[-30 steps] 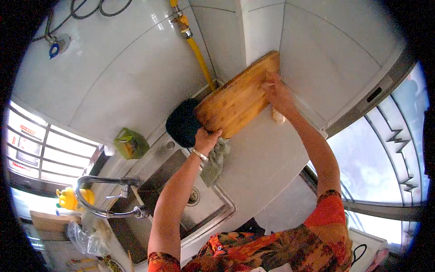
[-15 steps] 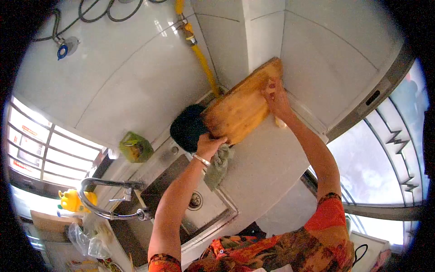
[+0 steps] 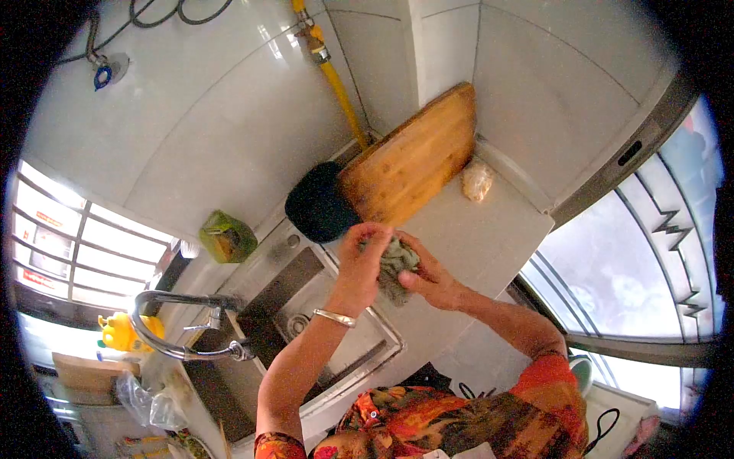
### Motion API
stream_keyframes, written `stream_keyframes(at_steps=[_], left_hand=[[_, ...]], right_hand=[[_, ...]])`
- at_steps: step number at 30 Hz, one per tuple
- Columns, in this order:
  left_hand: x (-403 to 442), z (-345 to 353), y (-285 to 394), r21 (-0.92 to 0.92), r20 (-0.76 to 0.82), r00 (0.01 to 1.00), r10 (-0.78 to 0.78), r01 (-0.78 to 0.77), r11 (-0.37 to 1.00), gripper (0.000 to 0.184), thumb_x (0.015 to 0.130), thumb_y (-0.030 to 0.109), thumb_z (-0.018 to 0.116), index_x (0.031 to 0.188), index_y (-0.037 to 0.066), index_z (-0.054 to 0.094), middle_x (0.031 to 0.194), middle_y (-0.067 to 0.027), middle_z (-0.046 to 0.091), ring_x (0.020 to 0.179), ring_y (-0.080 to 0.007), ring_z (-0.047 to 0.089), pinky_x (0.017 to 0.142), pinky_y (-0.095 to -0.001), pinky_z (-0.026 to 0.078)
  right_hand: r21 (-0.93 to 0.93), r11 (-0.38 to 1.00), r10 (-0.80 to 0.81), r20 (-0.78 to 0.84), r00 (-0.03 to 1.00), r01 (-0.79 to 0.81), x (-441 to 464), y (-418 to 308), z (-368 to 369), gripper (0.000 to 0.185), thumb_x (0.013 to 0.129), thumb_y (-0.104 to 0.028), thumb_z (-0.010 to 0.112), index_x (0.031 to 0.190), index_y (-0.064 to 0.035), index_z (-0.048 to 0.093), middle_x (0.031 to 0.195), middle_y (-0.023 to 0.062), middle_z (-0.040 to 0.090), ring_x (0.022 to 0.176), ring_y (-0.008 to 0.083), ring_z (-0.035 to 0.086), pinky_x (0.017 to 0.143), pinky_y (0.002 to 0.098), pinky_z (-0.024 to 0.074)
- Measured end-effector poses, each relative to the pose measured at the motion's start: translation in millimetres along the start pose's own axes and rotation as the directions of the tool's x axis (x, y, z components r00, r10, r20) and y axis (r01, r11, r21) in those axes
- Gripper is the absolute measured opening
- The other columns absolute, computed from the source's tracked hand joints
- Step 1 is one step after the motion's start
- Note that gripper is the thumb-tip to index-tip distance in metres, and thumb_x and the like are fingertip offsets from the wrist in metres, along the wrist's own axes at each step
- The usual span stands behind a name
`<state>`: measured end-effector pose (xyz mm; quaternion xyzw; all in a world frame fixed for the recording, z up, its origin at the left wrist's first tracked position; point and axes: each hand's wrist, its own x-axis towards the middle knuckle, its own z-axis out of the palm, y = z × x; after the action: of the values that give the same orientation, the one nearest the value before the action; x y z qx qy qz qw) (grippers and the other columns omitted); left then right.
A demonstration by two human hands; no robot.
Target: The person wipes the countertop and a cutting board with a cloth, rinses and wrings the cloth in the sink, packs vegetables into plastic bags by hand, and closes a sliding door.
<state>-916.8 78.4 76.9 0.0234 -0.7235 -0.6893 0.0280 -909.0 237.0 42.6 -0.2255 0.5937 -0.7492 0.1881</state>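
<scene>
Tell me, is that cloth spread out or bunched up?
Bunched up: the grey-green cloth shows as a crumpled wad between the left hand and the right hand.

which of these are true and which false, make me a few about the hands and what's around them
1. The left hand and right hand hold a crumpled grey-green cloth. True.
2. The rectangular brown wooden board lies flat in the sink. False: it stands by the white wall.
3. A shiny silver bracelet is on the right wrist. False: it is on the left.
4. Neither hand touches the curved chrome faucet. True.
</scene>
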Motion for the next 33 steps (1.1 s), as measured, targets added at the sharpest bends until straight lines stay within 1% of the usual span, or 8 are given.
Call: stream_keyframes(at_steps=[9,11,15,19,21,24,29,33], left_hand=[[14,-10,-29,0.278,-0.083,0.993,0.088,-0.062,0.959,0.049,0.076,0.021,0.068,0.115,0.001,0.045,0.109,-0.0111,0.051,0.100,-0.0201,0.047,0.087,-0.0309,0.036],[22,-16,-47,0.263,-0.084,0.996,-0.017,0.039,0.964,0.051,0.075,0.019,0.069,0.117,0.004,0.045,0.110,-0.0079,0.051,0.097,-0.0176,0.048,0.084,-0.0282,0.038],[12,-17,-46,0.191,-0.045,0.992,-0.116,0.123,0.974,0.046,0.076,0.023,0.066,0.114,0.006,0.048,0.108,-0.0052,0.051,0.093,-0.0154,0.049,0.074,-0.0280,0.041],[3,-16,-47,0.143,-0.034,0.971,-0.238,0.241,0.960,0.041,0.078,0.025,0.063,0.112,0.007,0.049,0.107,-0.0038,0.052,0.090,-0.0149,0.050,0.073,-0.0302,0.043],[6,-16,-48,0.185,-0.026,0.972,-0.232,0.232,0.955,0.041,0.077,0.024,0.063,0.113,0.008,0.049,0.108,-0.0039,0.052,0.091,-0.0154,0.050,0.074,-0.0310,0.043],[4,-15,-51,0.128,-0.020,0.966,-0.257,0.257,0.958,0.042,0.077,0.021,0.063,0.114,0.009,0.048,0.108,-0.0042,0.052,0.092,-0.0163,0.050,0.075,-0.0316,0.043],[-17,-27,-44,0.034,-0.042,0.922,-0.385,0.387,0.922,0.037,0.078,0.019,0.062,0.111,0.009,0.050,0.109,-0.0047,0.051,0.095,-0.0171,0.051,0.074,-0.0323,0.045],[-37,-42,-49,-0.043,0.007,0.929,-0.371,0.371,0.928,0.031,0.078,0.014,0.061,0.107,0.007,0.052,0.103,-0.0033,0.053,0.091,-0.0160,0.051,0.075,-0.0345,0.045]], right_hand=[[-0.411,0.891,-0.018,-0.455,0.891,-0.192,27,27,-78,0.049,0.084,-0.023,0.057,0.125,-0.0037,0.038,0.120,0.0135,0.046,0.104,0.0209,0.047,0.087,0.0338,0.0398],[-0.754,0.345,0.077,-0.571,0.817,-0.560,41,43,-87,0.057,0.083,-0.034,0.056,0.126,-0.0022,0.037,0.125,0.0192,0.043,0.116,0.0327,0.040,0.095,0.0444,0.0325],[-0.914,-0.121,-0.210,-0.358,0.910,-0.387,49,120,-96,0.065,0.082,-0.044,0.053,0.129,-0.0021,0.034,0.129,0.0218,0.038,0.118,0.0410,0.035,0.098,0.0498,0.0272],[-0.942,0.012,-0.295,-0.323,0.899,-0.334,49,161,-88,0.053,0.082,-0.033,0.054,0.123,-0.0019,0.043,0.128,0.0220,0.039,0.116,0.0395,0.037,0.099,0.0473,0.0275],[-0.864,0.444,-0.134,-0.328,0.935,-0.240,38,175,-76,0.042,0.075,-0.016,0.059,0.115,-0.0032,0.052,0.127,0.0207,0.041,0.115,0.0379,0.038,0.098,0.0454,0.0290],[-0.802,0.598,-0.129,-0.093,0.987,0.002,4,165,-46,0.037,0.078,-0.020,0.055,0.111,-0.0042,0.053,0.119,0.0162,0.047,0.110,0.0345,0.041,0.096,0.0450,0.0307],[-0.691,0.650,-0.437,-0.001,0.899,0.316,-30,81,-63,0.050,0.056,0.015,0.048,0.100,-0.0063,0.061,0.103,0.0152,0.058,0.101,0.0322,0.051,0.088,0.0400,0.0405],[-0.882,0.463,-0.426,-0.137,0.894,0.086,-58,52,-188,0.060,0.056,0.009,0.044,0.111,-0.0091,0.057,0.108,0.0132,0.056,0.103,0.0311,0.049,0.092,0.0420,0.0359]])
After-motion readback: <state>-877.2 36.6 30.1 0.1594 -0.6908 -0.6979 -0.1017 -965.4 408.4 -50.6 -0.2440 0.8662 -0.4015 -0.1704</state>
